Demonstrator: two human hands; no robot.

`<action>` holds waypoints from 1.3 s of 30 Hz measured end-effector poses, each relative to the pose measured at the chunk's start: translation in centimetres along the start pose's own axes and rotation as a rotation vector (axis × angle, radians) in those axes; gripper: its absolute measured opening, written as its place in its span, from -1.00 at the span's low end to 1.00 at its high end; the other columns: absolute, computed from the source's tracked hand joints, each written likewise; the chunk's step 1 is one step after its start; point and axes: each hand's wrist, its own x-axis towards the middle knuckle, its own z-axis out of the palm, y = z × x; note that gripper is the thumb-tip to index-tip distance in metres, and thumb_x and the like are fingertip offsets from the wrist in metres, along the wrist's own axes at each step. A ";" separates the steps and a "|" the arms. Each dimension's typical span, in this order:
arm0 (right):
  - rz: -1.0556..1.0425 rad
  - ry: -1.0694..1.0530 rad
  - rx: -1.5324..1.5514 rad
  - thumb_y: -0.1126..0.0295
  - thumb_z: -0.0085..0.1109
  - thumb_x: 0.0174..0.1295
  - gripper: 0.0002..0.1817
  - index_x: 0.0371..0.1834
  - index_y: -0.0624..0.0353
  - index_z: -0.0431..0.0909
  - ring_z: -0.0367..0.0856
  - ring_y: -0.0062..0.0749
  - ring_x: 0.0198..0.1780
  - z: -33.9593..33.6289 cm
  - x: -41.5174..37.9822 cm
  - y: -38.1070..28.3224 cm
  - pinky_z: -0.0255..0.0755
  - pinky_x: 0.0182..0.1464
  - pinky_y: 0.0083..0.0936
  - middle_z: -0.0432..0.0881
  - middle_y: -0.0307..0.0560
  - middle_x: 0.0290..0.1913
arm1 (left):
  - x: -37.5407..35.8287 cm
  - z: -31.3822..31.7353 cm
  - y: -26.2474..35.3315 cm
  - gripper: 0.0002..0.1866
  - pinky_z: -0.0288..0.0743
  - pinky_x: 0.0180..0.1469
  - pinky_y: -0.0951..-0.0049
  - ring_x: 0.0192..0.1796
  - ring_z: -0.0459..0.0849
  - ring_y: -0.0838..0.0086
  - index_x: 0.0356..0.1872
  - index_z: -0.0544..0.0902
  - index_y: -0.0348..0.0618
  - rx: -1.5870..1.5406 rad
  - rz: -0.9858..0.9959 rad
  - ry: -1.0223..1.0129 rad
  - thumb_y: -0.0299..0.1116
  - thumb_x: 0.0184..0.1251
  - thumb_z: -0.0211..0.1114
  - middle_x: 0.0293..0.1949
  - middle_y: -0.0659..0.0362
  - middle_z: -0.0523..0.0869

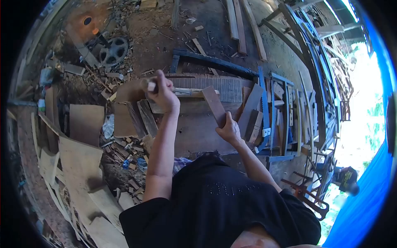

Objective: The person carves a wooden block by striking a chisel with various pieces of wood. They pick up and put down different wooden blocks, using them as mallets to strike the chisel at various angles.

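My left hand (164, 94) is raised over the left part of the bench, its fingers closed around a small blurred object with a pale end (151, 86). What this object is I cannot make out. My right hand (230, 130) grips the lower end of a flat, brown wooden board (214, 105), which slants up and left over the bench. Beneath both hands lies the wooden workbench (198, 132), with a ribbed wooden piece (223, 89) along its far side. Right of my right hand lean several dark wood blocks (251, 105).
A dark bar frame (215, 65) runs behind and right of the bench. Wood scraps (124, 153) and plywood sheets (78, 161) litter the left. A spoked wheel (113, 51) stands at the far left, long planks (240, 29) lie beyond, and a blue tarp (368, 194) hangs at right.
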 end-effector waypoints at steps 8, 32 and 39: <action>-0.051 -0.034 0.011 0.33 0.25 -0.10 -0.41 0.03 0.25 0.25 0.58 0.36 -0.09 -0.9 0.3 0.8 0.45 -0.01 0.05 0.60 0.45 -0.17 | -0.9 1.9 -1.0 -0.68 0.13 -0.56 0.59 -0.62 0.25 0.70 -0.52 0.36 -0.04 0.078 0.086 -0.133 -0.34 0.31 0.35 -0.66 0.37 0.36; -0.880 0.284 0.486 0.33 0.29 -0.07 -0.48 -0.06 0.30 0.31 0.64 -0.20 -0.37 -22.7 3.8 -15.1 0.40 -0.37 -0.32 0.53 0.16 -0.43 | -1.3 5.5 -4.8 -0.78 0.27 -0.45 0.60 -0.50 0.36 0.68 -0.47 0.41 -0.20 0.757 0.673 -0.371 -0.46 0.32 0.27 -0.55 0.31 0.47; -0.754 0.081 -0.089 0.28 0.31 -0.03 -0.50 -0.10 0.24 0.28 0.64 0.19 -0.31 -20.9 5.8 -12.7 0.48 -0.36 -0.10 0.58 0.22 -0.46 | -1.7 6.4 -6.0 -0.79 0.50 -0.17 0.27 -0.31 0.68 0.18 -0.24 0.52 -0.39 0.952 0.831 -0.368 -0.60 0.05 0.21 -0.37 0.02 0.66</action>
